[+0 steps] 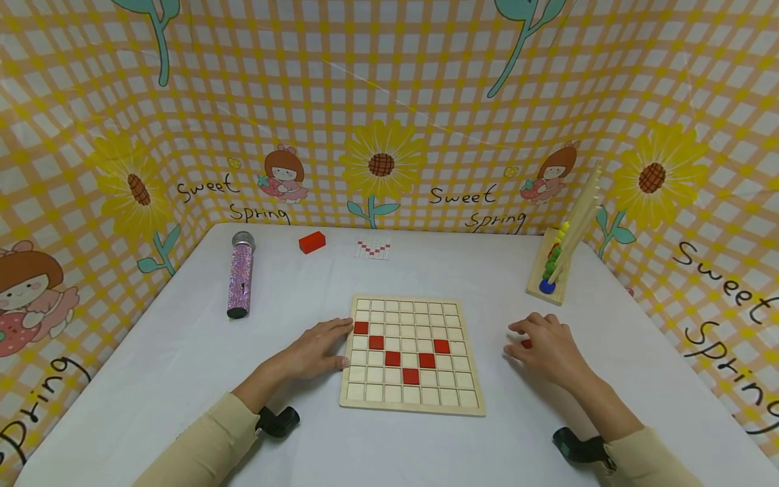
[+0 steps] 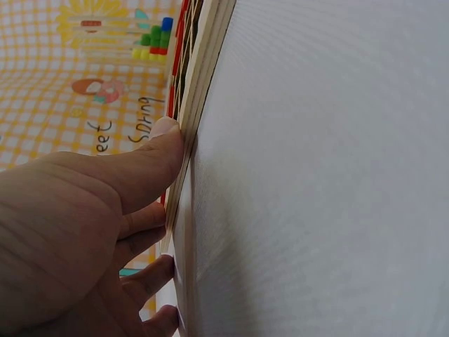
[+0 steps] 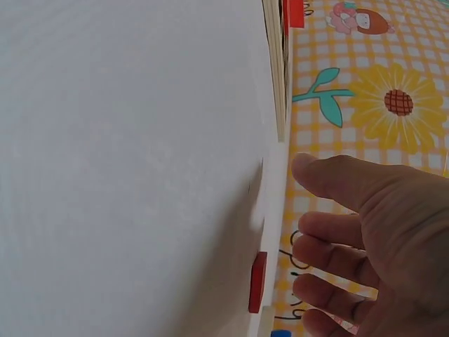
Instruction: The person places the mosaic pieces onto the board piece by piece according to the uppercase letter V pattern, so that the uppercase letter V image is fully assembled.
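A square wooden grid board [image 1: 412, 399] lies on the white table, with several red square tiles [image 1: 392, 358] in its cells forming a V. My left hand [image 1: 312, 350] touches the board's left edge with thumb and fingertips, the fingers extended. In the left wrist view the thumb [image 2: 165, 144] rests against the side of the board [image 2: 203, 70]. To the right of the board hovers my right hand [image 1: 548, 346], nothing between its fingers. Partly hidden under it lies a loose red tile [image 1: 526, 343]; the right wrist view shows this tile [image 3: 258, 282] on the tabletop, apart from the fingers.
A small pattern card [image 1: 372, 248] with a red V lies behind the board, beside a red block [image 1: 312, 242]. The glittery pink microphone [image 1: 240, 277] is at the back left. At the back right stands a wooden rack [image 1: 566, 250] with coloured beads. Patterned cloth walls surround the table.
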### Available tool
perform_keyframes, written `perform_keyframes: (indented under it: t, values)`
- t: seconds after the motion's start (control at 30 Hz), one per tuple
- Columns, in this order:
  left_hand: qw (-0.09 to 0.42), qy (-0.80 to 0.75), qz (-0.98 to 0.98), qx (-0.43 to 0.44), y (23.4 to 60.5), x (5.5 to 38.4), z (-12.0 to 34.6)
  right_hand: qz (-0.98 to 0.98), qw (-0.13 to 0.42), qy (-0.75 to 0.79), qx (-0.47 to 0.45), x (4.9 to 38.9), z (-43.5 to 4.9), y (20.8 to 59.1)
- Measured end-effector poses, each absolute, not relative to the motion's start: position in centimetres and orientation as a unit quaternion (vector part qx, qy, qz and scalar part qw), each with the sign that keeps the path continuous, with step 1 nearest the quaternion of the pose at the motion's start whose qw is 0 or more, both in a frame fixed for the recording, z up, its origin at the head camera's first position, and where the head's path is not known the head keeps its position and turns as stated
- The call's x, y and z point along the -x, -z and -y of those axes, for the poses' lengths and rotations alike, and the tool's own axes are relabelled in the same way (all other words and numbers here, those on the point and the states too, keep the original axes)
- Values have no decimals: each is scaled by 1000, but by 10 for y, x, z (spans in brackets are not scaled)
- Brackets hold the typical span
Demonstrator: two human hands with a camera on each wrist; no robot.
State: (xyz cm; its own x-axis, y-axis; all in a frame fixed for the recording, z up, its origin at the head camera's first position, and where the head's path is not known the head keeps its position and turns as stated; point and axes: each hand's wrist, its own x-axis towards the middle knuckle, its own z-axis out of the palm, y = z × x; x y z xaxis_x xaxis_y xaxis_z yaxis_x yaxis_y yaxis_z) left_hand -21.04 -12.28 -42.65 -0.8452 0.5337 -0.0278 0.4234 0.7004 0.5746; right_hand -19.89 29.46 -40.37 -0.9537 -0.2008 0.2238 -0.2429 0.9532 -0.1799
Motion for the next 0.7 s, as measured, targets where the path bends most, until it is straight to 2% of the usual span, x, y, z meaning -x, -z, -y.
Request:
perform_keyframes:
  t: [0.7]
  values:
    - [96,-285,-917,-260,428,211,124,989,80,-97,-79,196,-319,408]
